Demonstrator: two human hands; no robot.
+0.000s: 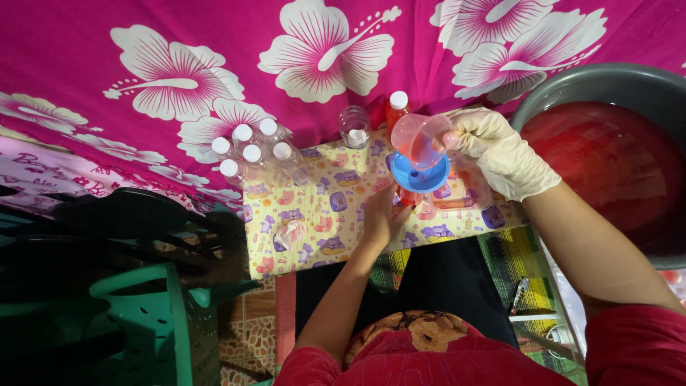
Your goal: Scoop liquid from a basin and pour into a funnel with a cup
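head view, frame centre: gloved right hand [504, 150] gripping tilted cup [418, 139], pouring red liquid into blue funnel [420, 175]; left hand [382, 214] gripping bottle [409, 196] beneath. overfilling funnel risking spillage on patterned mat [321, 214].

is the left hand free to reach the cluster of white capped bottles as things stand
Probably not right now: the left hand is steadying the bottle under the blue funnel. The path over the patterned mat to the capped bottles looks open, though.

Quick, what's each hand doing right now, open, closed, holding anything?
Left hand: bare, closed around the bottle under the blue funnel.
Right hand: gloved, closed on a clear cup, tipped over the funnel.
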